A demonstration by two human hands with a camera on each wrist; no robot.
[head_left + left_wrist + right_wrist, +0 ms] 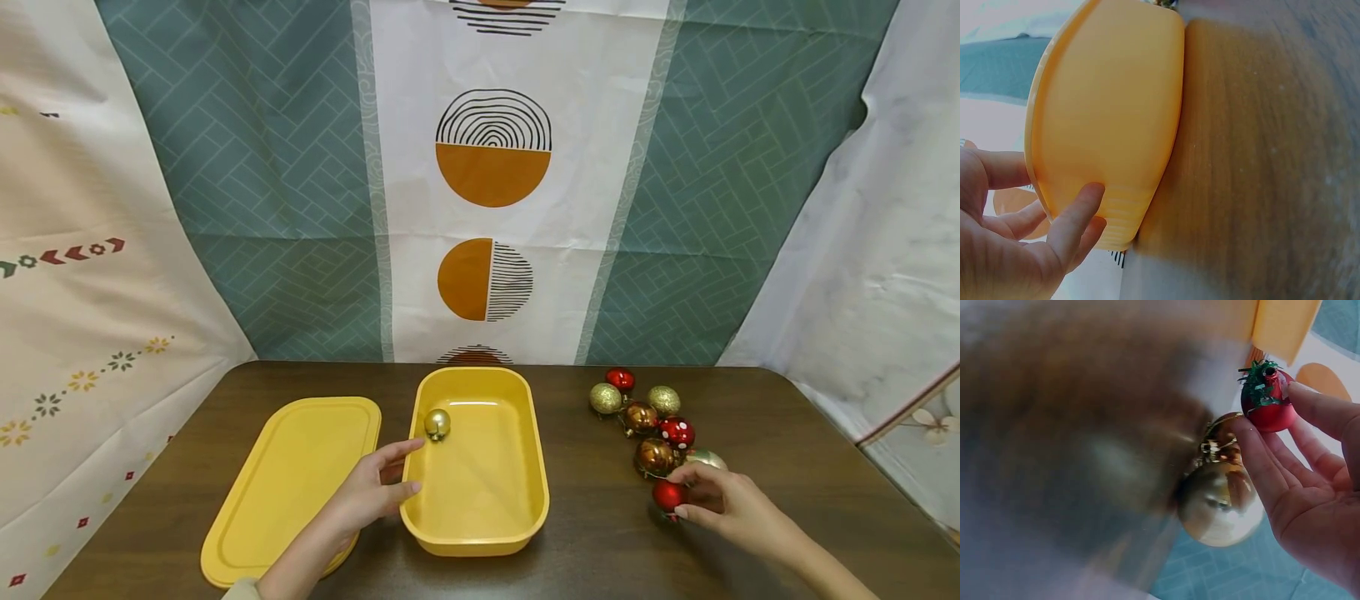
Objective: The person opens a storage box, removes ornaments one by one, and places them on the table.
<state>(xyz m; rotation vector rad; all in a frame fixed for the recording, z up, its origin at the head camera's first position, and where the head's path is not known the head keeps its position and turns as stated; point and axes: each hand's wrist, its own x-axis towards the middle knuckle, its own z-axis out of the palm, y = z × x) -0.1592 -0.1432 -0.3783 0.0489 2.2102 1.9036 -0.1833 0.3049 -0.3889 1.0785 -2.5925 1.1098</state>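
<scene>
My right hand [726,503] pinches a red Christmas bauble [668,496] between thumb and fingers at the near end of a bauble cluster. Green tinsel sits around its cap in the right wrist view. Just beside the fingers are a shiny pale gold bauble [1219,509] and a copper one [655,457]. On the left, my left hand [372,485] grips the rim of a yellow plastic box [534,450], some fingers against its outer wall [1110,106]. Inside the box, near its left wall, lies one small gold bauble [437,423].
A yellow lid [300,467] lies flat left of the box. Behind the held bauble, red, copper and glittery gold baubles [605,398] are grouped on the dark wooden table [592,533]. Patterned cloth [300,167] hangs at the table's back edge.
</scene>
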